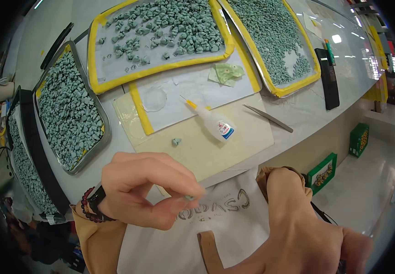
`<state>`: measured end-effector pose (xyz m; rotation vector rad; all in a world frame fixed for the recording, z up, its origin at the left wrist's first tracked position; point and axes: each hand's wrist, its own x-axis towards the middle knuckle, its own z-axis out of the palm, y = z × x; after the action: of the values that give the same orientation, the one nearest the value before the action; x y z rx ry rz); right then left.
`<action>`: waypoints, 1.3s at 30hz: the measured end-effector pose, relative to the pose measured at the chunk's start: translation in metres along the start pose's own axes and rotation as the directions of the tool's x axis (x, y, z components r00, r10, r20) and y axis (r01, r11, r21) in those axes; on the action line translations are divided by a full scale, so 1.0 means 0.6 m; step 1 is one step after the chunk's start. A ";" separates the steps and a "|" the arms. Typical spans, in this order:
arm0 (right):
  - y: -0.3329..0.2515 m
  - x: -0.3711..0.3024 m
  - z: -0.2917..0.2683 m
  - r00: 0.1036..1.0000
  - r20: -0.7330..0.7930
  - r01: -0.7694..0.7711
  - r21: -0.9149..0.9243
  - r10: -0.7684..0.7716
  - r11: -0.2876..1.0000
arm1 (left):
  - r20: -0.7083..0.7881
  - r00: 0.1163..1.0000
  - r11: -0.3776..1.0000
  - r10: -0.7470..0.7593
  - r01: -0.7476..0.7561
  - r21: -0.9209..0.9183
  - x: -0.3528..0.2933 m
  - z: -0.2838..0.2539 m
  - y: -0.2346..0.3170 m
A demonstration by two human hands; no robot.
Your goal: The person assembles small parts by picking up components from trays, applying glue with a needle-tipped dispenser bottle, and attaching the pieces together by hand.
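My left hand (147, 189) is raised in front of the apron, thumb and forefinger pinched on a tiny greenish piece (189, 197), mostly covered by the fingertips. At the lower right is my right hand (304, 239), bent back toward my body. Its fingers are smeared or out of sight, so what it holds, if anything, cannot be made out. A small green stone-like piece (176, 142) sits on the cream mat (234, 157) beyond my left hand. Near it lies a white glue bottle (218, 125) with a yellow neck and needle tip. Metal tweezers (270, 119) rest at the mat's right side.
Yellow-edged trays of green pieces stand behind: a large one (138, 75), one at right (314, 75) and one at left (102, 130). A dark-edged tray (42, 160) is farther left. A crumpled green paper (227, 73) and a black case (329, 84) lie on the table.
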<state>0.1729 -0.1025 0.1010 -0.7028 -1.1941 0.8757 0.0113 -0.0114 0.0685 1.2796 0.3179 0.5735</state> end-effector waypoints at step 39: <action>-0.118 0.116 -0.081 0.974 0.190 0.122 -0.001 -0.120 0.993 | -0.650 0.733 0.979 0.199 -0.120 0.164 -0.011 -0.033 0.104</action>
<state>0.2428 -0.0782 0.1826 -0.5595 -1.3988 0.8473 -0.0185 0.0116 0.1225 1.1759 0.8527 1.1834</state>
